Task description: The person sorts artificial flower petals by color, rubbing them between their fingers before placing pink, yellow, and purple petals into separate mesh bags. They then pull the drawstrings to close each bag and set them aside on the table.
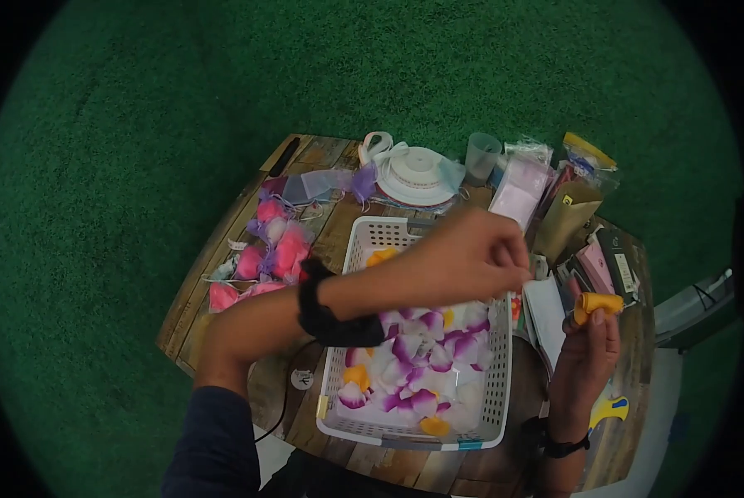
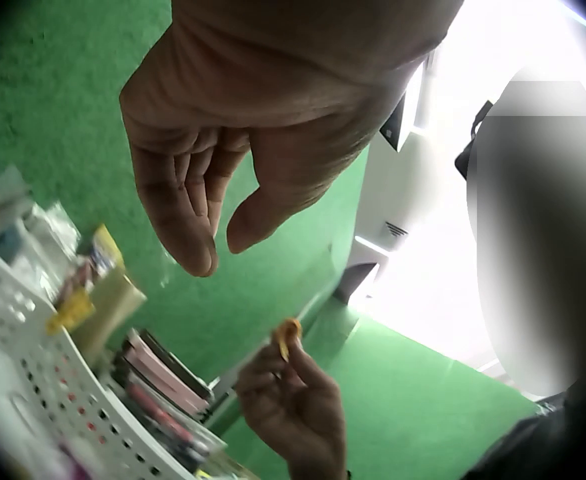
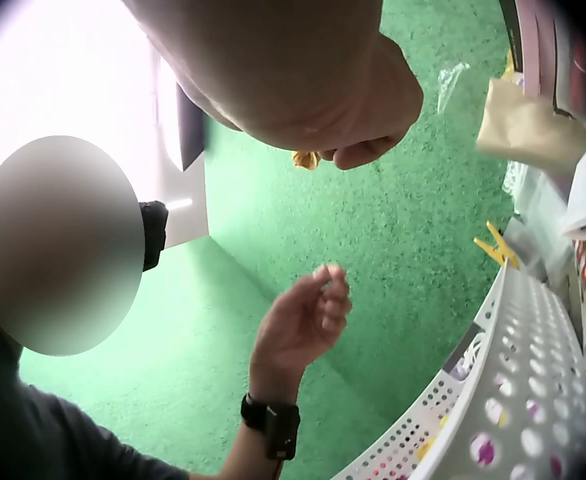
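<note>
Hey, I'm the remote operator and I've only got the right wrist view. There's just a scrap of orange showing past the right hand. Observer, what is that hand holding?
Observer: The head view shows the right hand pinching an orange piece that looks rolled up.

Operator: What lies in the white basket? I mostly see its outside.

Observer: From the head view, purple-and-white petals are spread through it, with a few orange petals among them.

Operator: And is the left hand pinching anything? Its fingertips are too small for me to judge.

Observer: The left wrist view shows a gap between them and the thumb, with nothing visible held there.
</note>
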The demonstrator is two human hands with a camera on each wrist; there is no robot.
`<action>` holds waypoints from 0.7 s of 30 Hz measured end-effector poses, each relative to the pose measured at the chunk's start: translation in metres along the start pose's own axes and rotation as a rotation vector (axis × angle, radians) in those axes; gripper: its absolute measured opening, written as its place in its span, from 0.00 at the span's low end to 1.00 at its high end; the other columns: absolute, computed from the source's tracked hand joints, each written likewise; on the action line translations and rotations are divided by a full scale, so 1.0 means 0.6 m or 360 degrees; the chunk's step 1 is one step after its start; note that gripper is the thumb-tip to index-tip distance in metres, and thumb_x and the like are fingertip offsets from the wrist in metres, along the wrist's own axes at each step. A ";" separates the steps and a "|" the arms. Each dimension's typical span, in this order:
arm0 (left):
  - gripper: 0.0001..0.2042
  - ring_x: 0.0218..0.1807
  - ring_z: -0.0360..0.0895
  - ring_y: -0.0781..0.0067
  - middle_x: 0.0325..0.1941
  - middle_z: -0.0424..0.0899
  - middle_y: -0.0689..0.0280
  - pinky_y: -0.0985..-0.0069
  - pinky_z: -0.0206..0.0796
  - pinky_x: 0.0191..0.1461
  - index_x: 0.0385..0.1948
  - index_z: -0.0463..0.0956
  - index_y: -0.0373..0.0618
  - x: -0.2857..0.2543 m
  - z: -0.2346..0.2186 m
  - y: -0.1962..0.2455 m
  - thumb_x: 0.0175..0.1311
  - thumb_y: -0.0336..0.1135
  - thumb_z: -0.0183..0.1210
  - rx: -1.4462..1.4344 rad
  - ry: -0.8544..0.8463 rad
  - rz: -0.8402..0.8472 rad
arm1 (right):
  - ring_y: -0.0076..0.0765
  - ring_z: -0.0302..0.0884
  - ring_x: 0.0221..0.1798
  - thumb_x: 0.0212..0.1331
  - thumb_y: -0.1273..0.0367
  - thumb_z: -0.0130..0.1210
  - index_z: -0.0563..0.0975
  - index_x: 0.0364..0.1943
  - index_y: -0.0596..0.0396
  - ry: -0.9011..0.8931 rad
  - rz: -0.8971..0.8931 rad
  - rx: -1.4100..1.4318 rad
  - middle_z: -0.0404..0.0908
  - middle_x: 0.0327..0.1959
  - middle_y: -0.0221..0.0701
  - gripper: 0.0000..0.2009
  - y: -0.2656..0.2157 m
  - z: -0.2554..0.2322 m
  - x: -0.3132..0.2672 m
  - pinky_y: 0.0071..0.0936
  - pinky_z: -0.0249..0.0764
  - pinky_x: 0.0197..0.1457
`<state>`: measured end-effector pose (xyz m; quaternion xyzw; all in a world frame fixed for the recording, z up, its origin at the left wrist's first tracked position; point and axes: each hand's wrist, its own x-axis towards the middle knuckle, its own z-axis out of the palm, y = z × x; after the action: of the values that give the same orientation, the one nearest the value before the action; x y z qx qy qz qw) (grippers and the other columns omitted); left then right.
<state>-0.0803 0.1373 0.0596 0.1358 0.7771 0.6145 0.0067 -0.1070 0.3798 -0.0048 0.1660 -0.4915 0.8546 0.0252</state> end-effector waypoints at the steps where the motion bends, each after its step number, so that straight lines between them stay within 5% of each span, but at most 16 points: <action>1: 0.05 0.28 0.80 0.83 0.28 0.83 0.67 0.82 0.72 0.30 0.34 0.77 0.37 -0.010 -0.046 0.008 0.63 0.28 0.60 0.0001 0.0048 -0.0143 | 0.22 0.76 0.39 0.70 0.67 0.52 0.76 0.48 0.59 0.0041 -0.0075 -0.0025 0.81 0.43 0.32 0.10 -0.001 -0.011 0.004 0.21 0.72 0.43; 3: 0.05 0.27 0.78 0.83 0.28 0.83 0.68 0.83 0.71 0.29 0.34 0.77 0.39 -0.015 -0.187 -0.044 0.63 0.30 0.57 0.0239 0.0605 -0.0267 | 0.24 0.78 0.41 0.71 0.67 0.51 0.75 0.50 0.59 0.0109 -0.0185 -0.0036 0.81 0.44 0.34 0.11 -0.008 -0.011 0.019 0.21 0.74 0.43; 7: 0.09 0.28 0.81 0.75 0.30 0.84 0.62 0.77 0.73 0.30 0.32 0.78 0.38 -0.023 -0.373 -0.207 0.59 0.35 0.62 0.0913 0.0952 -0.0567 | 0.30 0.83 0.40 0.72 0.65 0.49 0.71 0.53 0.60 0.0179 -0.0130 -0.0186 0.82 0.42 0.39 0.14 -0.024 0.025 0.024 0.23 0.79 0.36; 9: 0.11 0.32 0.84 0.57 0.29 0.85 0.52 0.64 0.76 0.38 0.30 0.81 0.37 -0.037 -0.405 -0.284 0.53 0.37 0.64 0.1648 0.0950 -0.0392 | 0.32 0.84 0.38 0.72 0.65 0.49 0.70 0.53 0.60 0.0234 -0.0125 -0.0224 0.82 0.40 0.39 0.14 -0.026 0.021 0.025 0.24 0.80 0.33; 12: 0.10 0.36 0.83 0.47 0.30 0.84 0.48 0.58 0.74 0.44 0.28 0.83 0.38 -0.052 -0.426 -0.372 0.51 0.36 0.64 0.2011 0.0867 -0.0355 | 0.30 0.82 0.27 0.71 0.64 0.51 0.70 0.51 0.61 0.0128 -0.0137 -0.0294 0.82 0.30 0.36 0.14 -0.021 0.003 0.020 0.24 0.79 0.30; 15: 0.10 0.36 0.83 0.48 0.31 0.84 0.47 0.56 0.74 0.44 0.29 0.84 0.40 -0.050 -0.461 -0.420 0.49 0.37 0.66 0.1918 0.0954 -0.0645 | 0.28 0.82 0.27 0.71 0.65 0.52 0.71 0.51 0.61 0.0124 -0.0159 -0.0289 0.82 0.29 0.36 0.14 -0.026 0.000 0.014 0.24 0.79 0.30; 19: 0.09 0.35 0.83 0.49 0.31 0.84 0.48 0.61 0.75 0.43 0.31 0.84 0.40 -0.078 -0.440 -0.351 0.51 0.36 0.66 0.1934 0.1172 -0.0483 | 0.28 0.81 0.27 0.71 0.65 0.52 0.72 0.49 0.62 0.0169 -0.0234 -0.0370 0.82 0.29 0.36 0.13 -0.032 0.006 0.004 0.25 0.79 0.29; 21: 0.09 0.36 0.83 0.55 0.35 0.85 0.51 0.65 0.74 0.39 0.36 0.84 0.38 -0.107 -0.375 -0.250 0.56 0.31 0.63 0.1448 0.1275 -0.0123 | 0.29 0.81 0.27 0.70 0.65 0.52 0.73 0.48 0.63 0.0109 -0.0228 -0.0390 0.81 0.29 0.36 0.13 -0.030 0.006 0.002 0.25 0.79 0.30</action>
<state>-0.0890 -0.1223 -0.0387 -0.1450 0.9082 0.2233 -0.3228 -0.1031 0.3856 0.0123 0.1671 -0.5778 0.7893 0.1229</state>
